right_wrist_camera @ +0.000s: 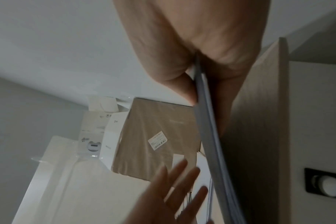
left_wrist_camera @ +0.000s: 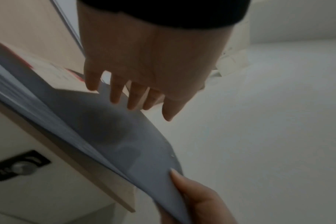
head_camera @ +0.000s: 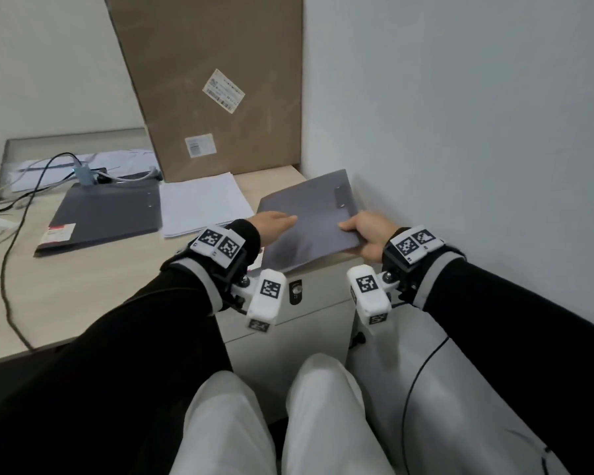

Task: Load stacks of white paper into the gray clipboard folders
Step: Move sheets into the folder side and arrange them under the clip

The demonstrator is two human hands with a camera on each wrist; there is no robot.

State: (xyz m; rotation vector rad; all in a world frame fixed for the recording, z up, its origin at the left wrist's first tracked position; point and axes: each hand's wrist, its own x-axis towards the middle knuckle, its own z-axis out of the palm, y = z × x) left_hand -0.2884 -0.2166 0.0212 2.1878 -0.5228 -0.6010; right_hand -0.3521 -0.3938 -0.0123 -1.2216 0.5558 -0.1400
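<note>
Pinching the flat gray plastic clipboard folder [head_camera: 309, 217] at its near right corner, your right hand [head_camera: 366, 234] holds it tilted over the light wood tabletop [head_camera: 83, 286] by the wall; your left hand [head_camera: 271, 222] hovers flat, fingers straight, holding nothing. Steady the cover with that palm before setting it down. Loose white paper stack [head_camera: 203, 204] waits just left. Right wrist view alone shows sheet edges inside the folder
</note>
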